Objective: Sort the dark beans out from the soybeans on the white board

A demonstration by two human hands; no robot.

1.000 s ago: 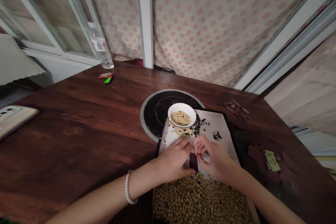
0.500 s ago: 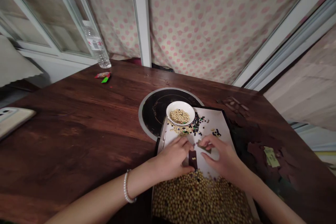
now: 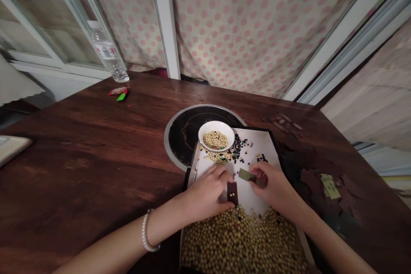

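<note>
My left hand point(image 3: 210, 190), with a beaded bracelet point(image 3: 148, 233) on its wrist, holds a small dark brown strip point(image 3: 233, 192) between thumb and fingers. Two pale round bean-like pieces point(image 3: 231, 195) lie on the strip. Just to the right, my right hand point(image 3: 269, 182) pinches a small olive-green card point(image 3: 247, 175) over the white tray point(image 3: 271, 143). A thick layer of tan, bean-like balls point(image 3: 240, 244) fills the tray's near end. At its far end is a white bowl point(image 3: 231, 137) with pale balls inside, and dark and green ones are scattered beside it.
A round black hotplate point(image 3: 181, 130) is set into the wooden table point(image 3: 96, 158). Brown scraps with a yellowish-green label point(image 3: 330, 186) lie on the right. At the back left are a clear bottle point(image 3: 109, 53) and a small wrapper point(image 3: 119, 92). A phone-like object point(image 3: 13, 147) is at the left edge.
My right hand has turned and moved slightly, and the olive-green card now shows flatter and more fully. The left hand keeps its hold on the brown strip. The view has shifted slightly.
</note>
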